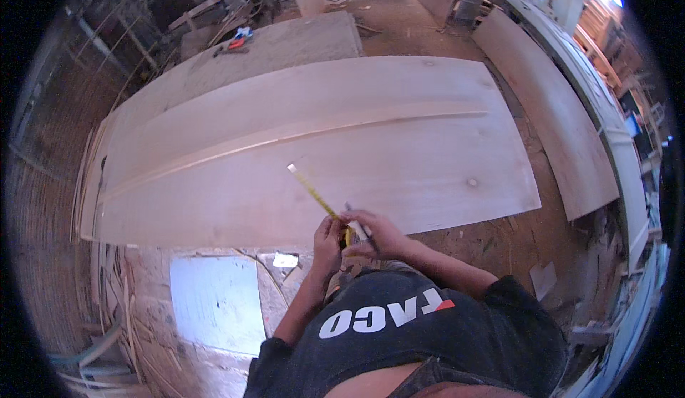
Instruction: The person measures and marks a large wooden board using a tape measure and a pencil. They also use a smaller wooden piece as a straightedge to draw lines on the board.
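Note:
My left hand point(327, 242) grips the case of a yellow and black tape measure point(348, 236). Its yellow blade point(316, 194) is drawn out a short way, slanting up and left over a pale plywood sheet point(396, 157). Beside it, my right hand point(381, 235) holds a thin pencil-like marker point(365, 230), with thumb and fingertips against or very near the tape case. Both hands are at the sheet's near edge, just in front of my body. Whether the blade's tip touches the wood, I cannot tell.
A long narrow wooden strip point(278, 140) lies lengthwise along the plywood. Behind is a dusty board point(299, 39) with a red and blue item point(240, 37) on it. Another panel point(556, 120) leans at right. A pale sheet point(217, 301) and wood scraps point(136, 339) lie on the floor.

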`<move>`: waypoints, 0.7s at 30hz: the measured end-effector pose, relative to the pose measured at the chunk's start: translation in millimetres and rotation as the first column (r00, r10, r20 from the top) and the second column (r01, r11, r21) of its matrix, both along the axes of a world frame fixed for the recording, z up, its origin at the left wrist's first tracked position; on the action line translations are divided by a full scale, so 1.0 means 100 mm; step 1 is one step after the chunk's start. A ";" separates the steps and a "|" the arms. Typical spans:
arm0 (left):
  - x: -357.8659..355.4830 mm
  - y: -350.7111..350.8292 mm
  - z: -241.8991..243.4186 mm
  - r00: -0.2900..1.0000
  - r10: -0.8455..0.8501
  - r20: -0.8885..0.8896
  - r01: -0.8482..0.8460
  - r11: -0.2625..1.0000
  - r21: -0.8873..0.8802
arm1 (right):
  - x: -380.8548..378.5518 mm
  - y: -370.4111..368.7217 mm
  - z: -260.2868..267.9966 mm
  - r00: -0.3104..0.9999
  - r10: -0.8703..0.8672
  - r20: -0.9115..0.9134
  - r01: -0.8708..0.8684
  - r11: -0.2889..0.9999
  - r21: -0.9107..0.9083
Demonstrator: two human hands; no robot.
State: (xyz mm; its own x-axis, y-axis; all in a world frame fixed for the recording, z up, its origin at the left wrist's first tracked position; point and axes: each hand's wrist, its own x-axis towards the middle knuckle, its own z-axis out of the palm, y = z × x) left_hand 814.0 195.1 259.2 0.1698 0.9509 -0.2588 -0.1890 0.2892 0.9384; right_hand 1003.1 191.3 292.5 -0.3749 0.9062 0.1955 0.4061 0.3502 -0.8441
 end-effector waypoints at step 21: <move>-2.86 0.97 -0.14 0.551 0.818 0.165 -0.786 0.575 -0.227 | 1.10 -0.27 -0.20 0.937 0.019 0.349 0.038 0.987 -0.157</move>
